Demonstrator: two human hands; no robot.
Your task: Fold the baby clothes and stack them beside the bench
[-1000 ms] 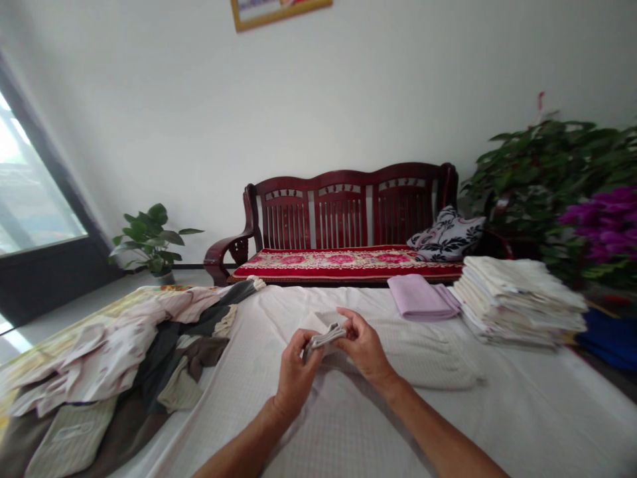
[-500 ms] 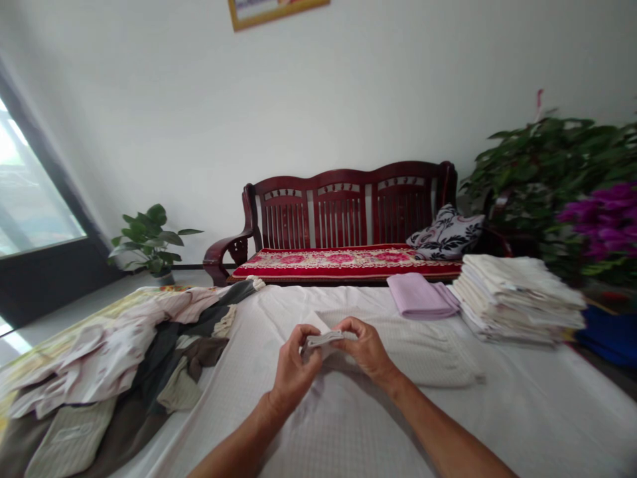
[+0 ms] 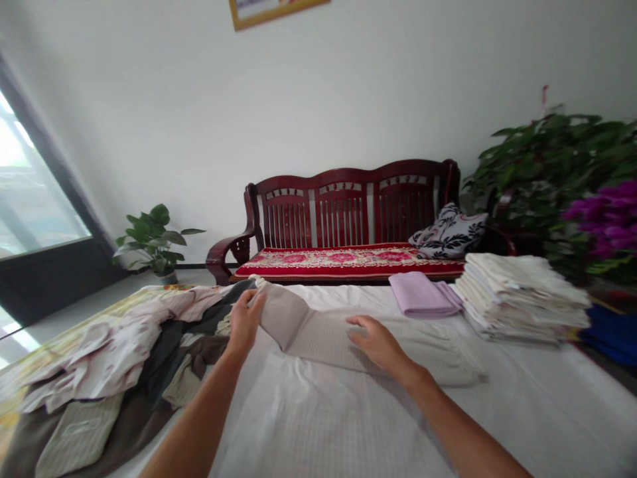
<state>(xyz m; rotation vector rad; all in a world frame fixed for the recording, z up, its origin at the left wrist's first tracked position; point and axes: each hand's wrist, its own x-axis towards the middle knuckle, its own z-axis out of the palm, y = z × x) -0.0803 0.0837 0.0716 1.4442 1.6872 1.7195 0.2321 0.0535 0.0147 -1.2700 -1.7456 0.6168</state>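
A pale, finely ribbed garment [image 3: 323, 335], folded into a long strip, lies across the white cloth [image 3: 279, 411]; its exact kind is unclear. At its left end is a smooth beige section [image 3: 283, 311], lifted off the surface. My left hand [image 3: 245, 320] is closed on the far left edge of that section, thumb and fingers pinching it. Over the middle of the strip is my right hand [image 3: 377, 342], its fingers apart and holding nothing; whether it touches the fabric is hard to tell. Gathered fabric shows at the garment's right end.
Loose clothes [image 3: 99, 358] are heaped at the left. A folded lilac cloth [image 3: 423, 295] lies beside a stack of folded pale cloths [image 3: 522, 299] at the right. Behind stands a wooden bench [image 3: 343, 206] with a patterned cushion [image 3: 450, 232]. Potted plants [image 3: 156, 239] flank it.
My left hand has moved left, drawing the smooth end of the garment out flat from the bunch held between both hands. My right hand has let go and moved slightly right.
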